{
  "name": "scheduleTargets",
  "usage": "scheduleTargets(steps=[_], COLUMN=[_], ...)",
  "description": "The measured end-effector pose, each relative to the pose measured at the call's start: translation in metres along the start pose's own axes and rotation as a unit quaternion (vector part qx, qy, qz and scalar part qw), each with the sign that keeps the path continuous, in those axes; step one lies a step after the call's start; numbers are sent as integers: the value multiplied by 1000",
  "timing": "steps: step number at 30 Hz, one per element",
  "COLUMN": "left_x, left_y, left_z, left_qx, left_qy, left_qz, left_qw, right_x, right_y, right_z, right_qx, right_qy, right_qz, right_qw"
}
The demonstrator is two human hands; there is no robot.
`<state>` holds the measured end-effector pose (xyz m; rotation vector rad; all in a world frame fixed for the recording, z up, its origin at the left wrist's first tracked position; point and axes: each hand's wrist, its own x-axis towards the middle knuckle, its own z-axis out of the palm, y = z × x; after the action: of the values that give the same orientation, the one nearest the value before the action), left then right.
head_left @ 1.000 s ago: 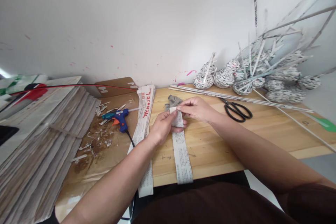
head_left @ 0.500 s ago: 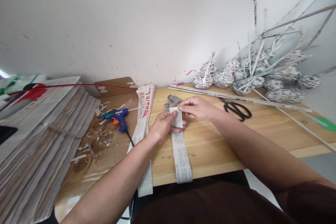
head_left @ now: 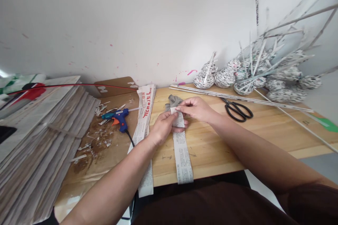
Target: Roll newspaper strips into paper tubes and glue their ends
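A long newspaper strip (head_left: 182,156) runs from my two hands down across the wooden table and past its front edge. My left hand (head_left: 167,123) grips the strip near its far end, thumb on top and fingers underneath. My right hand (head_left: 194,108) pinches the far end's corner between thumb and fingertips, close beside the left thumb. Just beyond the strip's end lies a crumpled grey cloth (head_left: 174,100). Left of my left hand rests a stack of newspaper strips (head_left: 142,130) with red print on the upper part.
A blue glue gun (head_left: 121,119) lies on scrap-littered brown card, beside a tall newspaper pile (head_left: 52,140). Black-handled scissors (head_left: 239,110) and thin paper rods (head_left: 237,97) lie to the right. Woven paper gourd shapes (head_left: 224,75) stand along the wall.
My right hand has shifted slightly left along the strip's far end, its fingertips nearer the left thumb. The left hand stays almost still.
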<state>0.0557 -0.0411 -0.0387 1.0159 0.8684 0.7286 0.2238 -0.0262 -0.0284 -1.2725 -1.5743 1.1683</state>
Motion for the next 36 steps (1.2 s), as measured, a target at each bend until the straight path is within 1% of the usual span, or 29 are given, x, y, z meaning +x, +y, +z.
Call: scheduleTargets(steps=[3,6,9,12,13,15,18,21,25,31,33,36], left_x=[1,1,1,0,0,-1,0,0,1,1,0,0], left_y=[-1,-2,0,2,3,3,2,0,0,0,0,0], left_z=[-1,-2,-3,-4,-4,-4,-3,-3,-2,-3,-3,-1], left_qx=[2,5,2,-4,-4,-2,-8,-25,-32,-25,-21,-18], left_qy=[-5,-20,-22,-16,-18,-22,-31,-26,-12,-6,3,19], left_qz=[-2,4,10,9,6,-1,-3,-3,-6,-7,-9,-9], left_qw=[1000,1000,1000,1000,1000,1000,999,999,999,1000,1000,1000], right_x=[0,-1,-3,-4,-4,-3,-2,-1,-2,-2,-1,-1], right_y=[1,-2,-9,-15,-15,-14,-10,-9,-12,-11,-9,-7], right_z=[2,2,-5,-13,-14,-15,-12,-10,-11,-12,-10,-5], right_qx=[20,55,85,61,50,40,34,41,41,28,43,75], right_qy=[6,-2,-42,-99,-107,-107,-88,-82,-99,-113,-107,-79], right_qz=[7,14,29,35,33,29,24,19,16,33,38,46], right_qw=[1000,998,995,993,992,993,995,996,994,993,993,993])
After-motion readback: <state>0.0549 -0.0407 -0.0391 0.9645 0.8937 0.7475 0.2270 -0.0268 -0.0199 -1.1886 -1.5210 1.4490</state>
